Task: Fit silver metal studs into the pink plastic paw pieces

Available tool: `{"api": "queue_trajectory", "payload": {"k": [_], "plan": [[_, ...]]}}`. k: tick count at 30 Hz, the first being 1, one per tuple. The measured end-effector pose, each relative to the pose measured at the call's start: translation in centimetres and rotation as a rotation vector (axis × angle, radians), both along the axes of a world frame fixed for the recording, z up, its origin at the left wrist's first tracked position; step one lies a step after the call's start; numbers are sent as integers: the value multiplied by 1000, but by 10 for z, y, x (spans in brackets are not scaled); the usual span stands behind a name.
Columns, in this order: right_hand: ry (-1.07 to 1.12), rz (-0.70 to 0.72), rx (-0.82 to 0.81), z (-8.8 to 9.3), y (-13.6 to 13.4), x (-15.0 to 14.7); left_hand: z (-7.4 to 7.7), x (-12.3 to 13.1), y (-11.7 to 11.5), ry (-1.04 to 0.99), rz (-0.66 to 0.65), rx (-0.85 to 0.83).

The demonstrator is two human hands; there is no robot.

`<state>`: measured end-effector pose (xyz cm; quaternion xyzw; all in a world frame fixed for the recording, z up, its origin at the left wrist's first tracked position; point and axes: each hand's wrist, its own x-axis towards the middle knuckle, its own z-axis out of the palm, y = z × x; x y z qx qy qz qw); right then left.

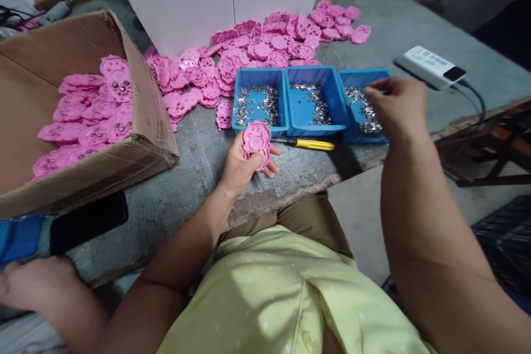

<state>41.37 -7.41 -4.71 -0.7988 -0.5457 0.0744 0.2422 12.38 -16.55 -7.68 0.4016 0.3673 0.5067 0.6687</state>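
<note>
My left hand (244, 163) grips a pink plastic piece (257, 141) with a raised oval and small round marks, thumb across its lower part. Over the right blue bin (360, 135), my right hand (398, 102) is closed in a pinch; whatever is between its fingertips is too small to make out. Small shiny metal parts (369, 116) lie in that bin. The middle blue bin (340, 128) and the left blue bin (283, 116) hold similar parts. A screwdriver with a yellow handle (315, 144) lies in front of them, close to my left hand.
Many pink pieces (261, 47) are heaped behind the bins, against a white carton (199, 5). A cardboard box (153, 149) at left contains more pink pieces. A black phone (89, 221), a white corded device (429, 63) and another person's hand (37, 282) are also around.
</note>
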Motion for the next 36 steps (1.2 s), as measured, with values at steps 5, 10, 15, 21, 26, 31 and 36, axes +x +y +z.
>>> {"api": "queue_trajectory", "payload": {"k": [5, 10, 15, 21, 26, 31, 36], "plan": [[-231, 68, -517, 1, 6, 2, -2, -2, 0, 5, 21, 20], [-321, 65, -606, -1, 6, -4, 1, -1, 0, 46, 67, -3], [-308, 60, -607, -2, 8, -4, -1, 1, 2, 48, 76, -22], [-256, 12, -449, -8, 7, 3, -5, 0, 3, 0, 97, -65], [-76, -69, -208, -14, 2, 10, -4, -1, 4, -2, 80, -88], [33, -104, -51, -17, 1, 13, -5, 0, 4, -1, 80, -88], [81, -103, 187, -19, -1, 18, -5, -2, 4, -10, 76, -89]]}}
